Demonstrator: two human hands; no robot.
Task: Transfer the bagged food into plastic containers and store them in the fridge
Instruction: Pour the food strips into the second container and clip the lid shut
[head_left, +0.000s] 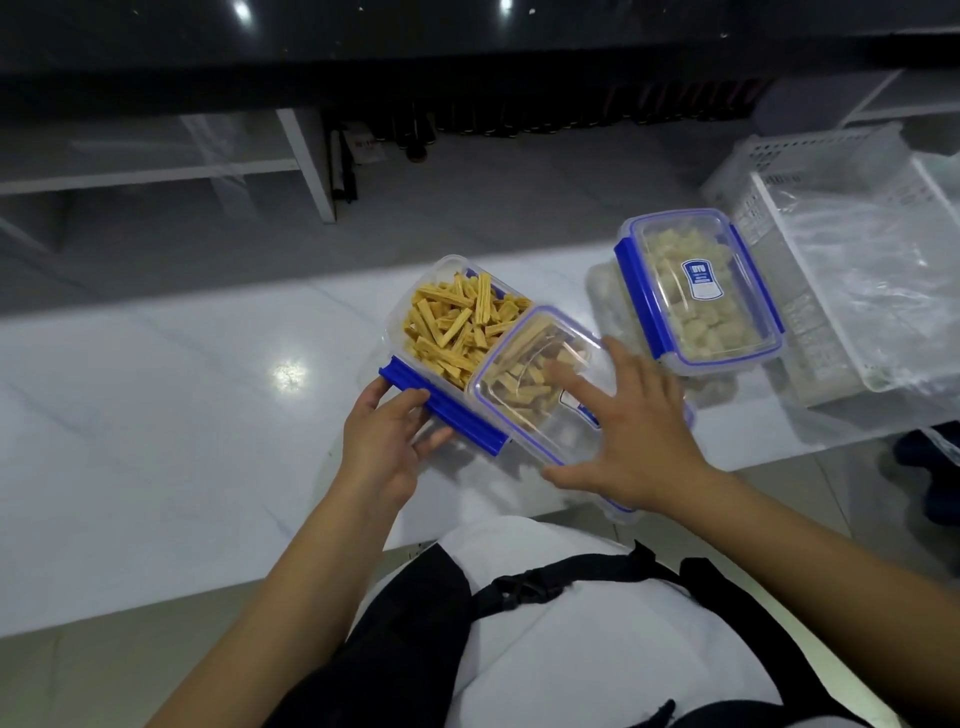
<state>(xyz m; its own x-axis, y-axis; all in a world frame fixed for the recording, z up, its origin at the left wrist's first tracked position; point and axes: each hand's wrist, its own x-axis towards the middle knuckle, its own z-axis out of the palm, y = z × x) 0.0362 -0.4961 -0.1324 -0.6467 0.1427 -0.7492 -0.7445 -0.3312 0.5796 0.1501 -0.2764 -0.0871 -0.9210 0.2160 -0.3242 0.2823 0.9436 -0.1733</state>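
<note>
Containers: two, one lidded, one half-covered by both hands.

Open container of yellow sticks beside sealed container on counter.

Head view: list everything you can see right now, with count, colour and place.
Open container: one, clear, blue clips, yellow sticks inside, counter centre.
Lid: one, clear, resting askew over that container.
Closed container: one, clear, blue clips, pale pieces inside, stacked on another container, right.
Basket: one, white, plastic bags inside, far right.
Counter: one, white.
Left hand: holds the container's blue clip.
Right hand: fingers spread on the lid.
</note>
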